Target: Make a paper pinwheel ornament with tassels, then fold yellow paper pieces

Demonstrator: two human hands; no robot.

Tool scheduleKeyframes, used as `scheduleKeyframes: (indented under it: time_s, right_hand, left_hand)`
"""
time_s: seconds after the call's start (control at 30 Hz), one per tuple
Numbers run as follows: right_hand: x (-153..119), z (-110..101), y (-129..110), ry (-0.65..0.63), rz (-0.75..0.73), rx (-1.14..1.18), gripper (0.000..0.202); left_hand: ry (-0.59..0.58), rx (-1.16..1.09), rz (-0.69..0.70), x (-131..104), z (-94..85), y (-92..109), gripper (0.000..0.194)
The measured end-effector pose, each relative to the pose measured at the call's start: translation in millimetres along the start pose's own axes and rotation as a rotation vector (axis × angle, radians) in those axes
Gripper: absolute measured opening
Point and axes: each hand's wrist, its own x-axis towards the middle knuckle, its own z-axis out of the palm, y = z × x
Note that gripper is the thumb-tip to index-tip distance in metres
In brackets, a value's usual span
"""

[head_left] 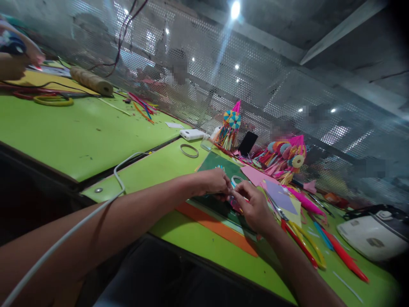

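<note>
My left hand (214,181) and my right hand (254,205) meet above a dark green sheet (215,162), their fingertips pinched close together. Just below the fingertips shows a small pink and purple patterned piece (234,204), mostly covered by the hands. Which hand grips it, and what it is, I cannot make out. Behind the fingers stands a light-coloured ring, likely a tape roll (236,181). Orange paper (220,230) lies under the green sheet's near edge. Scissors with red and yellow handles (302,243) rest right of my right hand.
Colourful fringed paper ornaments (230,125) stand against the perforated metal screen, near a black phone (248,143). A white power bank (191,134) and a tape ring (189,150) lie left. A white cable (119,179) crosses my left arm. Another person's hand (32,53) is far left.
</note>
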Motion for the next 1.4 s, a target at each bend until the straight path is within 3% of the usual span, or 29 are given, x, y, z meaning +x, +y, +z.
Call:
scheduleKeyframes:
  time_s: [0.2, 0.43, 0.8, 1.03, 1.4]
  right_hand:
    - [-0.3, 2.0, 6.0, -0.058, 0.19, 0.237, 0.021]
    - [1.0, -0.3, 2.4, -0.076, 0.305, 0.374, 0.025]
    - [4.8, 1.5, -3.7, 0.018, 0.448, 0.83, 0.027]
    - [6.4, 0.2, -1.5, 0.006, 0.507, 0.99, 0.028]
    - [7.3, -1.5, -1.6, -0.025, 0.478, 1.026, 0.013]
  left_hand:
    - [0.018, 0.035, 0.015, -1.6, 0.5, 1.0, 0.012]
    - [-0.004, -0.028, 0.016, 1.8, 0.1, -4.2, 0.006]
    - [0.091, 0.144, 0.146, 2.6, 4.0, -4.8, 0.007]
    - [0.28, 0.511, 0.355, -0.6, 5.5, -4.2, 0.023]
    - [0.252, 0.872, 0.693, -9.5, 9.3, -6.6, 0.017]
